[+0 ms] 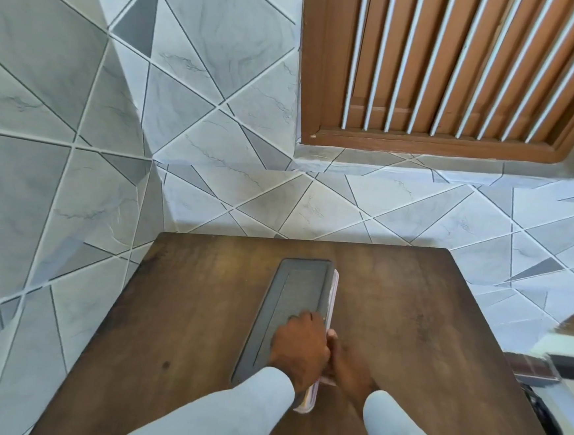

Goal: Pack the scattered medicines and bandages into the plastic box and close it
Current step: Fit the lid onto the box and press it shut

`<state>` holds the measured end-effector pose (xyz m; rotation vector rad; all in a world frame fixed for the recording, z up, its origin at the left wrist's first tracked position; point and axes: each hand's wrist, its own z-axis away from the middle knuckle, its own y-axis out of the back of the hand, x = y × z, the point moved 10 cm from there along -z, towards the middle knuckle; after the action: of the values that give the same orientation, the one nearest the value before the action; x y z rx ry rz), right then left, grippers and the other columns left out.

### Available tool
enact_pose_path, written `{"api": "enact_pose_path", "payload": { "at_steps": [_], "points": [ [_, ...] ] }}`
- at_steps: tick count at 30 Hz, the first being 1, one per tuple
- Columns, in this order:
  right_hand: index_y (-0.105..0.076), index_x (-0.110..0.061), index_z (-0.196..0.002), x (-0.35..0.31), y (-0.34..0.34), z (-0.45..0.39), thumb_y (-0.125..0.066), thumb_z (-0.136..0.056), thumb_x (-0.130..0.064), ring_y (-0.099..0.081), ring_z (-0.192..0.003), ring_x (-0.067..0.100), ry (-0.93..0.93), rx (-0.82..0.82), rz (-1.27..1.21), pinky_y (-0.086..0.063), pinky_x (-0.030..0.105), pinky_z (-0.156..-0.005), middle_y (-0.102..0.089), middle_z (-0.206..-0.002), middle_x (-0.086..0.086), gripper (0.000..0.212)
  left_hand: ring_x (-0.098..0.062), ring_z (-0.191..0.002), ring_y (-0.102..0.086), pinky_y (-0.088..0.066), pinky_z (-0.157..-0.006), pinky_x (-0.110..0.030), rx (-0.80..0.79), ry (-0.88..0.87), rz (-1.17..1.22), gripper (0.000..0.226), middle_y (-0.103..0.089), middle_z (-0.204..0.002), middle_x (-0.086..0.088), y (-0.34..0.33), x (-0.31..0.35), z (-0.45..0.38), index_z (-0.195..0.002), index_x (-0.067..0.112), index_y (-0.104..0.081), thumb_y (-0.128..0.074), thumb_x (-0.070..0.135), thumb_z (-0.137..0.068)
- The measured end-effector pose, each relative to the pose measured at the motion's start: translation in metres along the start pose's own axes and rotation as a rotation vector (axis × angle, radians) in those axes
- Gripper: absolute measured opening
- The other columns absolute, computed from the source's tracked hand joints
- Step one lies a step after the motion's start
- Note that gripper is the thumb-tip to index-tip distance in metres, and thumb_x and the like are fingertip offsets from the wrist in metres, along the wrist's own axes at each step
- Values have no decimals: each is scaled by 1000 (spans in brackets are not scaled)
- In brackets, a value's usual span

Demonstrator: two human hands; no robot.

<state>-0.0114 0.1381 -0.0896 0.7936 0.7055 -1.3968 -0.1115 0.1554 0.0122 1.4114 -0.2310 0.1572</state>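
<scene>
The plastic box [333, 289] stands on the wooden table [425, 324], covered by its dark grey lid [297, 286]; only a thin strip of its translucent side shows along the lid's right edge. My left hand [301, 347] rests palm down on the near part of the lid, fingers over the right edge. At the box's right side, my right hand [348, 363] touches it with the thumb raised against the wall. No medicines or bandages lie in sight; the contents are hidden under the lid.
The table stands in a corner of grey tiled walls [218, 109]. A brown slatted window [462, 66] is above the far wall. Beyond the table's right edge are a dark object and a tiled floor strip [534, 369].
</scene>
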Motion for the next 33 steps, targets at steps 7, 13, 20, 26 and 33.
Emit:
{"api": "enact_pose_path", "payload": {
  "at_steps": [7, 13, 20, 26, 33],
  "points": [
    [-73, -14, -99, -8, 4, -15, -44, -94, -58, -67, -80, 22, -76, -54, -62, -55, 28, -64, -75, -89, 8, 52, -30, -112, -57, -49, -94, -42, -95, -87, 48, 32, -56, -126, -9, -28, 1, 0, -125, 16, -51, -45, 32, -97],
    [-63, -9, -86, -13, 1, -34, -65, -91, -28, -70, -88, 28, -43, 14, -29, -61, 39, -72, -71, -101, 22, 20, -24, -122, -49, -40, -104, -37, 196, 161, 156, 45, -52, -135, -5, 6, -79, -5, -133, 20, -46, -41, 42, -93],
    [-60, -5, -90, 8, -34, -12, -55, -97, -15, -67, -77, 26, -152, -1, -187, -55, 33, -56, -68, -84, 16, 13, -34, -121, -54, -43, -101, -43, 87, 449, 354, 43, -56, -134, -12, -20, -150, -3, -128, 13, -55, -40, 38, -97],
    [-54, -5, -97, 43, -98, 33, -54, -98, -24, -62, -70, 24, -331, -179, -217, -58, 34, -58, -59, -82, 14, 19, -32, -114, -57, -44, -95, -37, 121, 419, 268, 34, -60, -128, -8, -8, -187, -12, -120, 19, -60, -34, 28, -100],
    [-45, -20, -62, -54, -13, 23, -50, -94, -49, -47, -57, 14, 264, 189, 523, -40, 29, -56, -47, -59, -3, 44, -32, -107, -58, -44, -91, -36, 150, 302, 251, 33, -64, -118, -11, -6, -178, -27, -111, 14, -64, -36, 28, -100]
  ]
}}
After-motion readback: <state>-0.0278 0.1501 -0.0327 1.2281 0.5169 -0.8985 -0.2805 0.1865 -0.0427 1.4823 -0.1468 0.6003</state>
